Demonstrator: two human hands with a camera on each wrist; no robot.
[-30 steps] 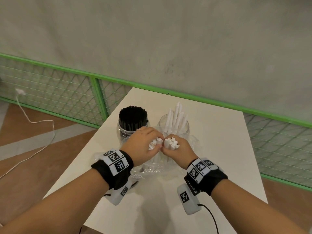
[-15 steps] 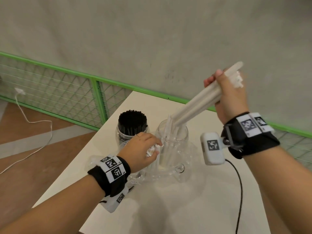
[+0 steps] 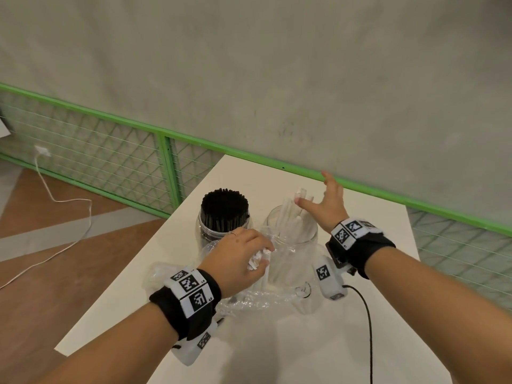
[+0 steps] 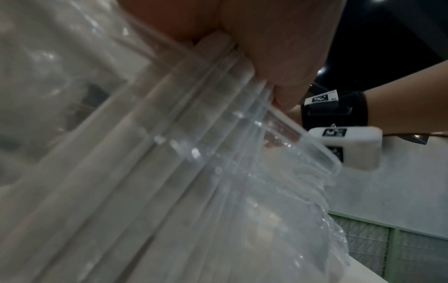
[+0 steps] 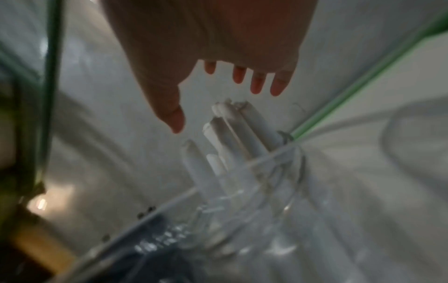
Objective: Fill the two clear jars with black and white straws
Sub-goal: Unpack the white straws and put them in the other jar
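Head view, clear round jar of white straws (image 3: 291, 236) right of the clear jar packed with black straws (image 3: 224, 209), left hand (image 3: 238, 259) clenching bagged white straws (image 3: 257, 259) beside it, right hand (image 3: 327, 203) spread empty above, left wrist view, only clear crinkled plastic bag (image 4: 266, 201) over gripped straws, right wrist view, splayed fingers (image 5: 257, 84) clear of straw tips.

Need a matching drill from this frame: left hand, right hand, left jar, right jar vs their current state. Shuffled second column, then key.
Column 1:
1. left hand
2. right hand
3. left jar
4. right jar

Column 2:
A. packed with black straws
B. fingers spread, holding nothing
C. partly filled with white straws
D. grips white straws in a plastic bag

Pairs: 1-D, 2-B, 3-A, 4-C
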